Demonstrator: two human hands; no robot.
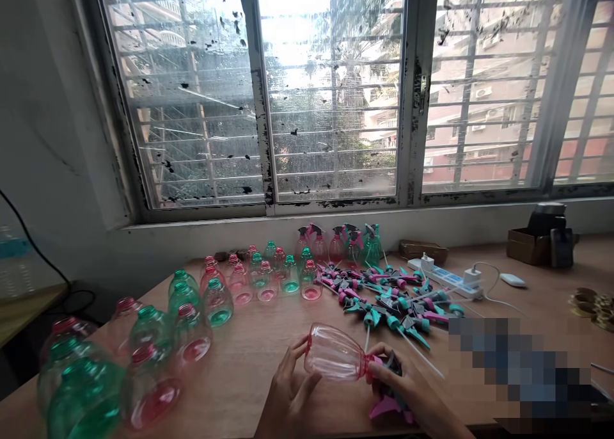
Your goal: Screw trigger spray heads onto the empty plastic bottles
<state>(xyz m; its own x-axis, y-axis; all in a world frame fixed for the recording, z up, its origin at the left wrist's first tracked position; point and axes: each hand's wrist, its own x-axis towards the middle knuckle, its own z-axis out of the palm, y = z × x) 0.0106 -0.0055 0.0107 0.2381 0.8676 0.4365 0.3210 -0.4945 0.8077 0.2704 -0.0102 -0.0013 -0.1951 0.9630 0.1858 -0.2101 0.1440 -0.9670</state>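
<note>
A clear pink plastic bottle (334, 353) lies on its side in the air above the table, its neck to the right. My left hand (293, 378) grips it by the base, thumb below and fingers at the far side. At the neck, my right hand (400, 381) is closed around a pink and black trigger spray head (389, 407), whose pink part hangs below the fingers. The spray head meets the bottle's mouth, but the fingers hide how far it is on. Just beyond the hands lies a heap of pink, teal and black spray heads (393, 298) with thin tubes.
Open pink and green bottles (181, 298) stand across the table's left side. Several bottles with spray heads (337, 244) stand by the window wall. A white power strip (448, 278), a cardboard box (530, 247) and a blurred patch (522, 368) are on the right.
</note>
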